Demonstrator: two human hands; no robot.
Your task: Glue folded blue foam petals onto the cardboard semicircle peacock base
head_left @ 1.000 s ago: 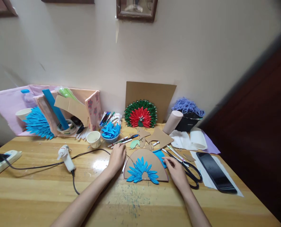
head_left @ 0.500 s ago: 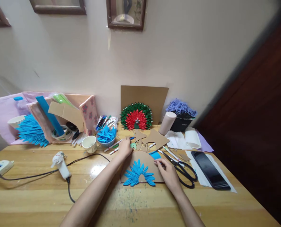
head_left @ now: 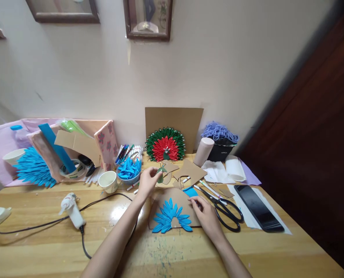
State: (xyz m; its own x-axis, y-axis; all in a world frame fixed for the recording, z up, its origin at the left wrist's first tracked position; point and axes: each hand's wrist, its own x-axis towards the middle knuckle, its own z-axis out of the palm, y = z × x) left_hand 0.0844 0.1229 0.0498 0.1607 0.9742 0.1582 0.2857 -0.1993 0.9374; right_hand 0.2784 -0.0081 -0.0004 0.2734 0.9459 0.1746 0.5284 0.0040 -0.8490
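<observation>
In my left hand (head_left: 148, 181), a small green bird-shaped cutout (head_left: 160, 176) with thin sprigs at its top is pinched between thumb and fingers, raised off the table. Below it lies a rounded piece of cardboard (head_left: 159, 199) carrying a fan of blue petals (head_left: 169, 214) around a bare notch at its near edge. At the right side of that cardboard, my right hand (head_left: 205, 214) has its fingers curled on the edge. A blue strip (head_left: 190, 192) lies just beyond the right fingertips.
Black-handled scissors (head_left: 228, 214) and a phone (head_left: 258, 208) lie at right. Cardboard scraps (head_left: 190, 170) and markers are scattered behind. A red-and-green peacock craft (head_left: 166, 148) leans at the back. Left are a bowl of blue petals (head_left: 129, 170), a paper cup (head_left: 108, 181) and a corded glue gun (head_left: 73, 210).
My left hand has picked up the green cutout from among the scraps and lifted it slightly. My right hand stays at the cardboard's edge. The view has shifted a little.
</observation>
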